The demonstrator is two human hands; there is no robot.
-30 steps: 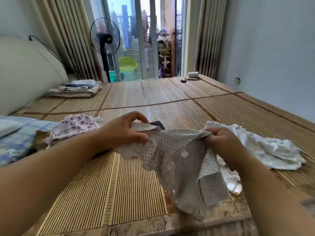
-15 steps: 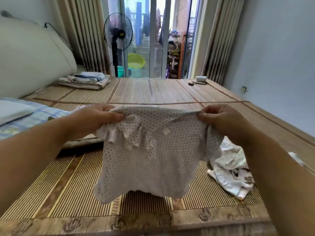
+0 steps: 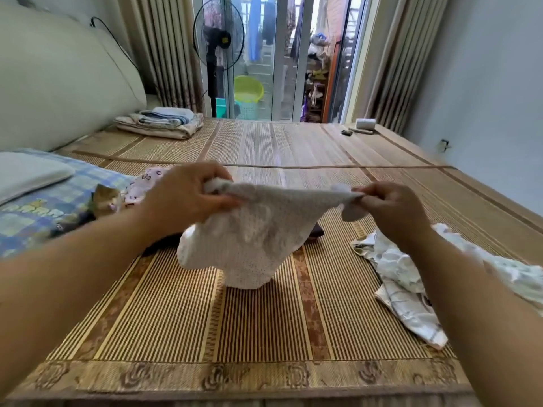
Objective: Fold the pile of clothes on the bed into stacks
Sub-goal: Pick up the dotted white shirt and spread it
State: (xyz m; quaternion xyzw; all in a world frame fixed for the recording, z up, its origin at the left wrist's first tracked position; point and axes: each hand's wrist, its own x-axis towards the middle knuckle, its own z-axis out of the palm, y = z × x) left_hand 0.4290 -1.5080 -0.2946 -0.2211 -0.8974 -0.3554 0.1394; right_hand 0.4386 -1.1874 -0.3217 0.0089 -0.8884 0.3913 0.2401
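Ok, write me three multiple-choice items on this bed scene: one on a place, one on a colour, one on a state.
1. Where is the folded stack?
A. far left on the mat, by the headboard
B. at the mat's near edge
C. in the middle of the mat

2. What colour is the basin beyond the glass door?
A. red
B. yellow-green
C. black

3. How is the dotted garment?
A. folded flat
B. held up by both hands
C. lying in the basin

Answers:
1. A: it lies far off beside the headboard.
2. B: its rim and wall show yellow-green.
3. B: the left hand and right hand each grip its top edge.
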